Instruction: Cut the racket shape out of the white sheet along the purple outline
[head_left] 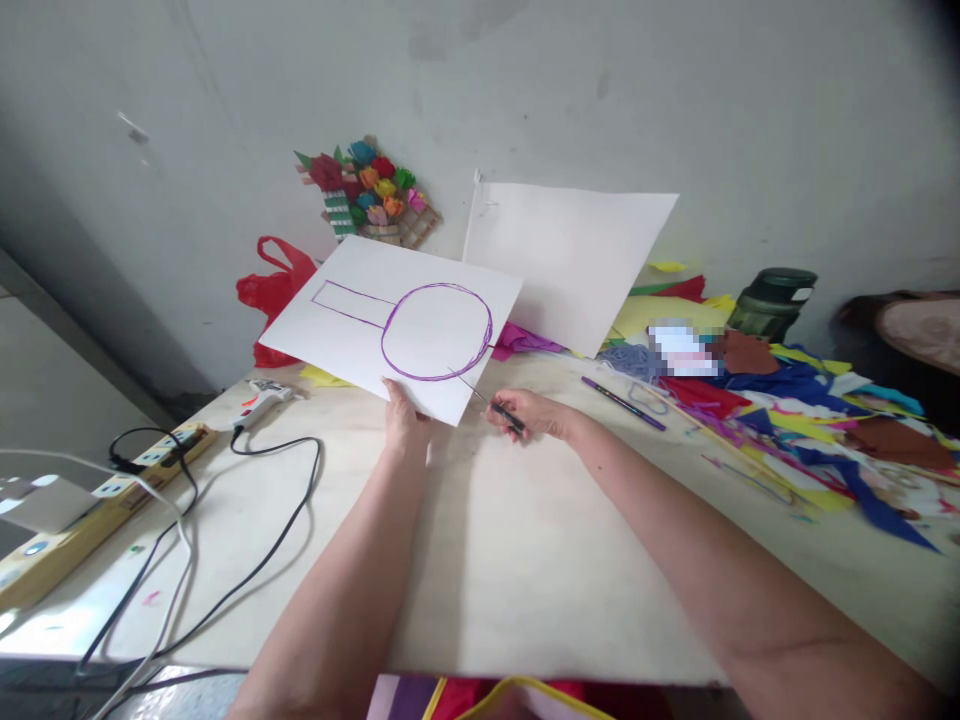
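Note:
A white sheet of card [352, 275] is held up, tilted, above the table by my left hand [407, 418], thumb on top at its near edge. Purple pen lines on it form a large circle joined to a long rectangle. My right hand [529, 415] is closed around the dark handles of a pair of scissors [510, 416]. The scissors' blades meet the card at its near right edge, close to the bottom of the circle. One blade shows over the card's face; the other is mostly hidden.
Another white sheet [562, 250] leans against the wall. Right lie a purple pen [622, 403], coloured scraps [832, 420], a phone [682, 350] and a green bottle [772, 303]. Left are a glue gun [262, 400], cables, a power strip [112, 490] and a red bag [281, 295]. Paper flowers [375, 185] stand behind.

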